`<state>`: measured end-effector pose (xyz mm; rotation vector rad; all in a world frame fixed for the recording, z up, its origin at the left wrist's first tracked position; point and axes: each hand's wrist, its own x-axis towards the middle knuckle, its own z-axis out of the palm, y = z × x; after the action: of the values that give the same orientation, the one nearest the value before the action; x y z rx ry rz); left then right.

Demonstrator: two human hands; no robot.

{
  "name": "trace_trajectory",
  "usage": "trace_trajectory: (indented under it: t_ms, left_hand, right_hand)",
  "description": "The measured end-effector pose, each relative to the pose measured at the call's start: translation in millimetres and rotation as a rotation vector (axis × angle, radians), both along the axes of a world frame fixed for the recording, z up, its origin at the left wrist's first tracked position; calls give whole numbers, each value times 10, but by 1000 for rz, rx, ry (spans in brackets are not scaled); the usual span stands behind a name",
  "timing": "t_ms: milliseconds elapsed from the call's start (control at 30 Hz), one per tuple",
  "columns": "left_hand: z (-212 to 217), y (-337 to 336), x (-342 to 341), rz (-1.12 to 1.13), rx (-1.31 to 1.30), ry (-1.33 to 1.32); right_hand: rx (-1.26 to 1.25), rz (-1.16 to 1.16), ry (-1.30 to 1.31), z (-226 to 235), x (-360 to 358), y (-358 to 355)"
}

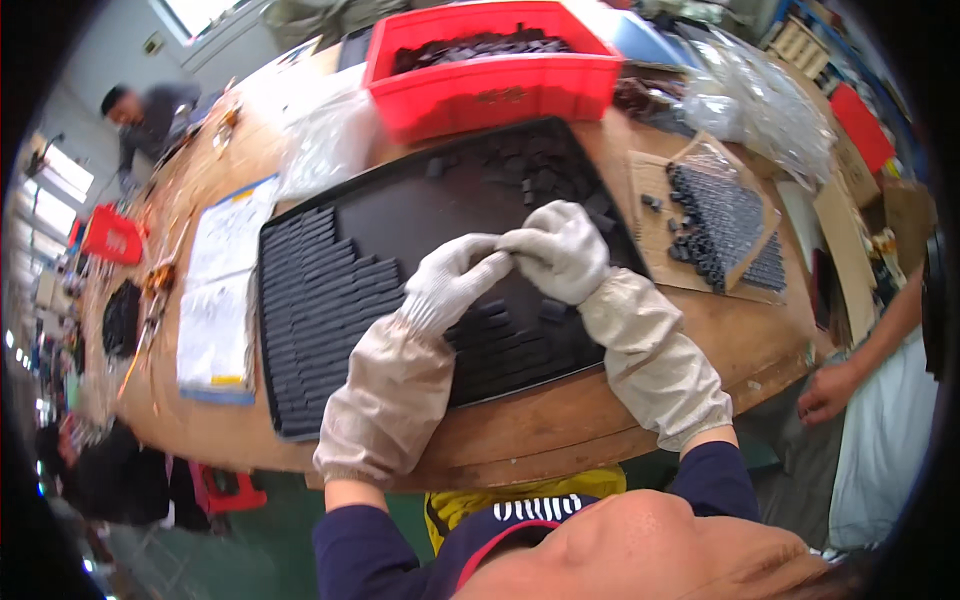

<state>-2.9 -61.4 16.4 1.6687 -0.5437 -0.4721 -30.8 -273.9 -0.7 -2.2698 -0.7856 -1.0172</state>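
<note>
My left hand (452, 284) and my right hand (562, 252), both in white knit gloves, meet fingertip to fingertip above a black tray (410, 212). The fingers of each hand are pinched together; whatever lies between them is hidden or too small to make out. Short black cylindrical pieces stand in tight rows (325, 320) along the tray's left side, and more rows show below my hands. Loose black pieces (545, 170) are scattered in its far right corner. Cream sleeve covers (388, 395) reach over both my forearms.
Behind the tray stands a red bin (490, 98) of black pieces. Paper sheets (220, 290) lie to the left. On the right, cardboard (645, 240) carries more black pieces and bubble wrap (725, 215). Another person's hand (828, 392) hangs at the right; a co-worker (155, 120) is far left.
</note>
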Motion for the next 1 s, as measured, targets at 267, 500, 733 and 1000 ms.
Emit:
trace_trajectory:
  t_ms: [267, 500, 733, 1000]
  left_hand:
    - [64, -43, -31, 219, 33, -147]
    - [-64, -33, 43, 168, 19, -12]
    - [-169, 38, 49, 136, -47, 112]
    - [-76, -49, 27, 15, -88, 115]
  right_hand:
    - [225, -101, 3, -37, 4, -16]
    - [570, 108, 308, -15, -103, 54]
    - [731, 202, 472, -92, -79, 109]
    - [686, 136, 541, -121, -75, 42]
